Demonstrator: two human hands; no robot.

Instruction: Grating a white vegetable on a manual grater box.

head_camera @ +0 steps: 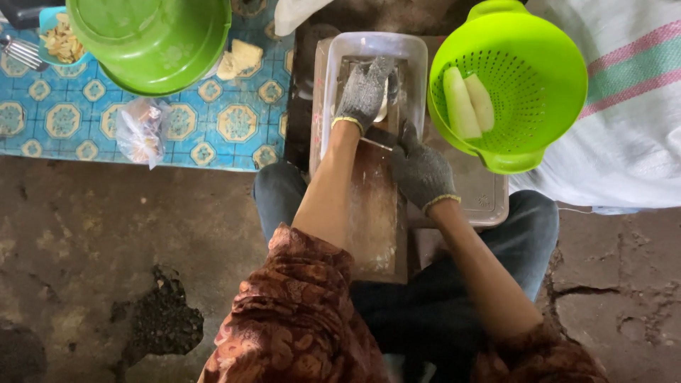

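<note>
Your left hand (363,92) is in a grey glove, curled down over a pale piece (384,106) at the far end of the board (376,213) — fingers closed on it, palm pressing it flat against the slicer. The board runs lengthwise from your lap up into the clear tub (369,44), which sits past its far end to catch what comes off. Your right hand (420,170), also gloved, is closed on the board's right edge near the middle, bracing it; whether it grips anything else there, a thin metal part shows beside it but I cannot tell.

To do this stroke well, I'd say keep the piece flat and square to the board, push along its length in one even pass, and keep your fingertips lifted as the piece thins — the glove is no reason to ride low. Hold the right hand firm so the board does not rock on your knees, and keep that hand clear of the sliding path.

Two more peeled pieces (468,105) wait in the green colander (560,78) at the board's right, near enough to reach. A green bowl (152,42) and a small bag (140,131) lie on the blue mat (64,124) to your left.
</note>
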